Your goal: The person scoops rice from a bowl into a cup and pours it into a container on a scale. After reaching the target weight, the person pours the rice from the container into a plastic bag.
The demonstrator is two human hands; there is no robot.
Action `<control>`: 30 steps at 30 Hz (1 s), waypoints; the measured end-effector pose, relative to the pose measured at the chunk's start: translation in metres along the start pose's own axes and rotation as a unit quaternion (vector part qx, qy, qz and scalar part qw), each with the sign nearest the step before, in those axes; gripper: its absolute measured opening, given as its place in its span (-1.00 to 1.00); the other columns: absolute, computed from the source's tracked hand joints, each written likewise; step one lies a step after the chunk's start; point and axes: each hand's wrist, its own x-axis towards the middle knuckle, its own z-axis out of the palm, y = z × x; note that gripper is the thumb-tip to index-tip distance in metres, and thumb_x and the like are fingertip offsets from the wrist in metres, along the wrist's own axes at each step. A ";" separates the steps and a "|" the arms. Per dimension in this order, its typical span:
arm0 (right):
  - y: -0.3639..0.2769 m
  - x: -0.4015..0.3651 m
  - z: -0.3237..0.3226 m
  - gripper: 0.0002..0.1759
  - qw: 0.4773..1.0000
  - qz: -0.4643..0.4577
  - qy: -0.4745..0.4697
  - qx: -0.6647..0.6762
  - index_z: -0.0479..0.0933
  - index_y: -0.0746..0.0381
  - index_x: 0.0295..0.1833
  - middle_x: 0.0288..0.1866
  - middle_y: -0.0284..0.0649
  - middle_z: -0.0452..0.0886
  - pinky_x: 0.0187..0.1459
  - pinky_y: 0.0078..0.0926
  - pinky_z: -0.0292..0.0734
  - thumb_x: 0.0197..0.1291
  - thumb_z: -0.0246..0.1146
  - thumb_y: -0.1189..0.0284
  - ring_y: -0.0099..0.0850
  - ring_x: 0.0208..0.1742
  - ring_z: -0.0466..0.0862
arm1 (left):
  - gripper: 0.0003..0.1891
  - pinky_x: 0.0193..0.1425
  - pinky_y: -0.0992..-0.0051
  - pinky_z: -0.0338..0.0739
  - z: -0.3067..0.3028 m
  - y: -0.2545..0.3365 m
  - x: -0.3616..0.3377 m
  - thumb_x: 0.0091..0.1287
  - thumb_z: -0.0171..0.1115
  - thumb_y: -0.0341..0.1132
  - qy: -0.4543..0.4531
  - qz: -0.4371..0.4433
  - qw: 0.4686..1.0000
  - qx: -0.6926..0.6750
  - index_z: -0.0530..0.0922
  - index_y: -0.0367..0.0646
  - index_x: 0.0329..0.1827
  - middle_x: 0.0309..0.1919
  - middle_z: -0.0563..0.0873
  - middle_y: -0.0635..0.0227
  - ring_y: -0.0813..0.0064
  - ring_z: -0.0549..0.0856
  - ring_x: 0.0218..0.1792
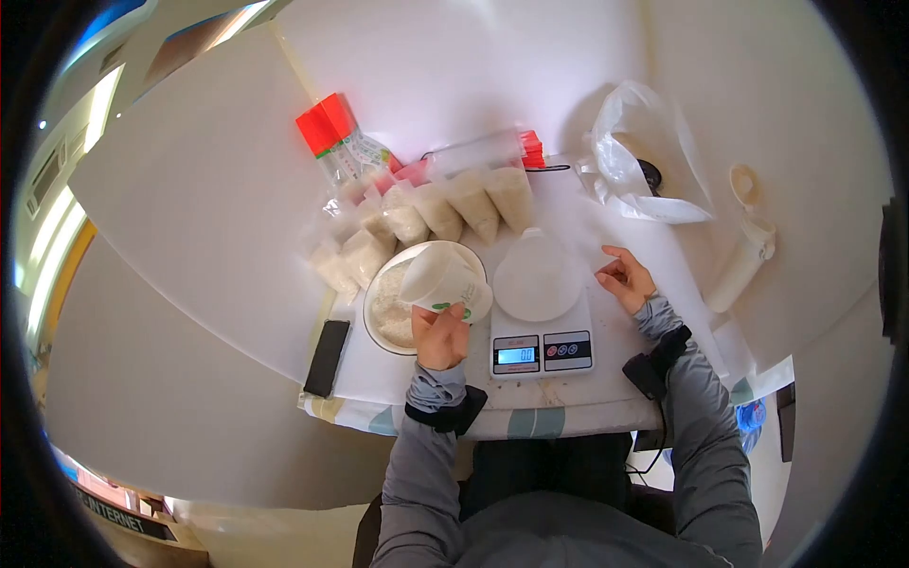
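My left hand (pixel 441 338) is wrapped round a white paper cup (pixel 437 275) with a green print. The cup is tilted over a round white bowl (pixel 369 327), its mouth toward the upper left. White rice (pixel 390 305) lies in the bowl. Just right of the bowl stands a white kitchen scale (pixel 542 364) with a round white pan (pixel 538 279) on top; its lit display reads 0.0. To the right of the scale, my right hand (pixel 625 280) hovers with nothing visible in it, fingers loosely bent and apart.
Several clear bags of rice (pixel 440 210) stand in a row behind the bowl. Red-topped plastic packaging (pixel 350 142) lies at the back. A white plastic bag (pixel 644 161) and a pale roll (pixel 743 265) are on the right. A black phone (pixel 328 359) lies near the left edge.
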 end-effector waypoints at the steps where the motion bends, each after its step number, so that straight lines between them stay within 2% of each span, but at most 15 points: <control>1: -0.005 -0.001 0.000 -0.46 1.000 0.008 -0.008 -0.004 0.22 0.24 0.24 -0.24 -0.18 0.55 -0.14 -0.62 0.44 0.15 0.21 0.51 -0.53 -0.24 0.52 | -0.42 0.20 0.28 0.36 0.002 -0.004 0.000 0.07 0.05 -0.68 0.006 0.022 0.999 0.028 0.25 -0.28 0.24 0.08 0.48 0.17 0.26 0.47 0.13; 3: -0.009 -0.002 0.000 -0.46 1.000 0.016 -0.015 -0.009 0.19 0.25 0.26 -0.23 -0.19 0.53 -0.13 -0.64 0.42 0.16 0.18 0.57 -0.55 -0.22 0.50 | -0.42 0.19 0.29 0.36 0.001 -0.007 0.002 0.06 0.08 -0.68 0.012 0.042 0.998 0.055 0.25 -0.29 0.23 0.07 0.48 0.16 0.28 0.47 0.13; 5: -0.009 -0.001 0.000 -0.45 1.000 0.023 -0.012 -0.014 0.19 0.25 0.26 -0.23 -0.20 0.53 -0.11 -0.64 0.42 0.16 0.18 0.57 -0.55 -0.22 0.51 | -0.39 0.18 0.33 0.35 -0.005 -0.008 0.006 0.04 0.18 -0.63 0.005 0.052 0.962 0.269 0.23 -0.30 0.22 0.07 0.46 0.17 0.32 0.47 0.11; 6: -0.008 -0.001 0.001 -0.45 1.000 0.023 -0.011 -0.013 0.19 0.25 0.26 -0.23 -0.20 0.53 -0.11 -0.64 0.42 0.16 0.18 0.57 -0.55 -0.22 0.51 | -0.39 0.18 0.33 0.35 -0.007 -0.009 0.009 0.04 0.18 -0.63 0.003 0.052 0.961 0.270 0.23 -0.30 0.22 0.07 0.46 0.17 0.32 0.47 0.11; 8: -0.006 0.000 0.001 -0.45 1.000 0.012 -0.001 0.002 0.23 0.25 0.23 -0.27 -0.20 0.54 -0.14 -0.61 0.46 0.13 0.23 0.49 -0.52 -0.24 0.53 | -0.35 0.17 0.37 0.35 -0.010 -0.013 0.017 0.02 0.26 -0.55 -0.050 0.139 0.924 0.353 0.21 -0.28 0.22 0.07 0.43 0.18 0.35 0.47 0.09; 9: -0.004 0.000 0.001 -0.45 1.000 0.012 0.002 0.002 0.23 0.25 0.23 -0.27 -0.20 0.54 -0.14 -0.61 0.46 0.13 0.23 0.49 -0.52 -0.24 0.53 | -0.35 0.17 0.37 0.35 -0.010 -0.013 0.019 0.02 0.26 -0.55 -0.053 0.139 0.924 0.352 0.21 -0.28 0.22 0.07 0.43 0.18 0.35 0.47 0.09; 11: -0.002 0.001 0.001 -0.45 1.000 0.018 0.000 0.004 0.23 0.24 0.23 -0.27 -0.20 0.54 -0.14 -0.60 0.46 0.13 0.24 0.49 -0.53 -0.24 0.53 | -0.31 0.18 0.39 0.34 -0.011 -0.014 0.025 -0.02 0.28 -0.54 -0.086 0.208 0.872 0.436 0.18 -0.26 0.22 0.07 0.41 0.17 0.34 0.46 0.10; 14: 0.003 0.001 0.001 -0.45 1.000 0.013 0.007 0.007 0.24 0.23 0.23 -0.26 -0.20 0.55 -0.14 -0.59 0.47 0.12 0.24 0.50 -0.52 -0.25 0.54 | -0.30 0.19 0.38 0.34 -0.005 -0.016 0.029 -0.05 0.30 -0.55 -0.097 0.235 0.842 0.476 0.18 -0.27 0.21 0.07 0.41 0.14 0.33 0.45 0.12; 15: 0.002 0.001 0.001 -0.45 1.000 0.012 0.009 0.005 0.24 0.23 0.23 -0.26 -0.20 0.55 -0.14 -0.59 0.47 0.12 0.24 0.50 -0.52 -0.25 0.54 | -0.30 0.19 0.38 0.34 -0.004 -0.017 0.030 -0.05 0.30 -0.55 -0.099 0.237 0.843 0.474 0.18 -0.27 0.21 0.07 0.41 0.14 0.33 0.45 0.12; 17: 0.000 0.001 0.000 -0.45 1.000 0.004 0.005 -0.010 0.24 0.23 0.22 -0.28 -0.21 0.55 -0.15 -0.59 0.48 0.12 0.25 0.49 -0.52 -0.26 0.55 | -0.30 0.19 0.38 0.34 -0.002 -0.019 0.031 -0.03 0.30 -0.54 -0.084 0.186 0.875 0.439 0.18 -0.27 0.21 0.09 0.39 0.15 0.35 0.45 0.13; 24: -0.001 0.002 0.001 -0.45 0.999 0.014 0.017 -0.023 0.24 0.23 0.21 -0.31 -0.22 0.56 -0.17 -0.58 0.49 0.12 0.25 0.48 -0.51 -0.27 0.56 | -0.32 0.16 0.44 0.38 0.016 -0.015 0.038 0.02 0.29 -0.57 -0.050 0.152 0.928 0.338 0.18 -0.25 0.23 0.06 0.44 0.21 0.41 0.48 0.09; 26: -0.001 0.002 0.000 -0.46 0.999 0.006 0.013 -0.033 0.24 0.23 0.21 -0.31 -0.21 0.56 -0.18 -0.57 0.50 0.12 0.25 0.49 -0.51 -0.28 0.57 | -0.37 0.16 0.44 0.38 0.027 -0.014 0.046 0.03 0.30 -0.55 -0.014 0.125 0.949 0.290 0.23 -0.26 0.19 0.03 0.47 0.23 0.42 0.49 0.07; 30: -0.007 0.001 0.001 -0.46 1.000 0.009 0.022 -0.021 0.24 0.22 0.22 -0.31 -0.21 0.57 -0.18 -0.58 0.49 0.12 0.25 0.48 -0.51 -0.28 0.57 | -0.43 0.12 0.47 0.39 0.030 -0.020 0.054 0.07 0.28 -0.51 -0.017 0.113 0.958 0.265 0.26 -0.27 0.16 0.02 0.48 0.24 0.45 0.49 0.05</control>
